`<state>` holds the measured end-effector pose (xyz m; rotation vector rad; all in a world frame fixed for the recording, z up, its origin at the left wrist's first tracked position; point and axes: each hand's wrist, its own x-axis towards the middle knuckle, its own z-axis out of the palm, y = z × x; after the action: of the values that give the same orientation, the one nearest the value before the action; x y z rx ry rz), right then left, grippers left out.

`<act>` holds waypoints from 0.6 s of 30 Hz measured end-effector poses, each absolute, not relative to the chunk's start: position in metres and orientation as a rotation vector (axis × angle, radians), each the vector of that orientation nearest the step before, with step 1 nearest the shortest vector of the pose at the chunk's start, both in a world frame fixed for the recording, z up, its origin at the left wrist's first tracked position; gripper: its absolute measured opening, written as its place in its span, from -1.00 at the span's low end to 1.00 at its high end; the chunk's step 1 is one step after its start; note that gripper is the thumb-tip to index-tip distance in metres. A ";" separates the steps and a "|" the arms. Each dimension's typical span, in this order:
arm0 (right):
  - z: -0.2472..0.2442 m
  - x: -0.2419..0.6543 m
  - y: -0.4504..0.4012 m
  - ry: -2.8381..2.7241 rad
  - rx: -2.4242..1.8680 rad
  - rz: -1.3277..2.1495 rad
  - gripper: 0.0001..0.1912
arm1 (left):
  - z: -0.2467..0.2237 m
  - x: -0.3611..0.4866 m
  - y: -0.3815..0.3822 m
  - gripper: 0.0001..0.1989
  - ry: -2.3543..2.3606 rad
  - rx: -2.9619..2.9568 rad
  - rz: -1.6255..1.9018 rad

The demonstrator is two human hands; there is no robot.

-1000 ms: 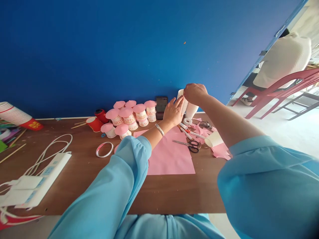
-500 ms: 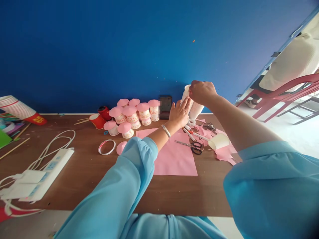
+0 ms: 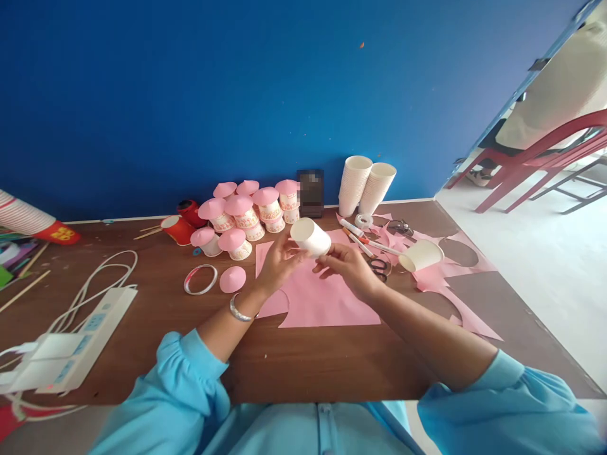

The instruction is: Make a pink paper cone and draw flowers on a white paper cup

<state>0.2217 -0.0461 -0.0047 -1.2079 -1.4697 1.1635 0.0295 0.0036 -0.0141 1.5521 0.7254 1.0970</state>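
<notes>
A plain white paper cup (image 3: 311, 238) is tilted between my two hands, above a sheet of pink paper (image 3: 327, 297). My left hand (image 3: 281, 260) grips its left side, a silver bracelet on the wrist. At the cup's lower right, my right hand (image 3: 348, 264) has its fingers closed on the base. Behind, two tall stacks of white cups (image 3: 355, 183) lean near the blue wall. Scissors (image 3: 378, 269) lie partly hidden behind my right hand. Left of the paper rests a loose pink paper cone (image 3: 232, 279).
Several decorated cups with pink cone tops (image 3: 244, 212) cluster at the back, beside a dark phone-like device (image 3: 311, 193). A tape roll (image 3: 200, 279) and a power strip (image 3: 90, 341) lie left. Pink scraps (image 3: 467, 268) and another white cup (image 3: 421, 255) lie right.
Both hands have come back from the cup stacks toward me, now holding a single white cup over the pink paper. The stacks stand uncovered.
</notes>
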 end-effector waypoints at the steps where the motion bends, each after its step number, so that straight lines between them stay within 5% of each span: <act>1: -0.017 0.217 -0.049 -1.515 -1.230 1.195 -0.72 | -0.022 0.020 0.001 -0.57 0.786 1.562 1.044; 9: -0.052 0.231 -0.056 -1.780 -1.586 0.791 -0.86 | -0.059 -0.014 -0.001 -0.57 0.909 1.639 0.870; 18: -0.065 0.221 -0.064 -2.174 -1.631 0.482 -0.80 | -0.065 -0.013 -0.006 -0.45 0.951 2.243 0.705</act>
<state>0.2209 -0.0639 -0.0651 -1.6306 -2.1745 0.4818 -0.0133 -0.0061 -0.0651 2.2432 0.9512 0.7053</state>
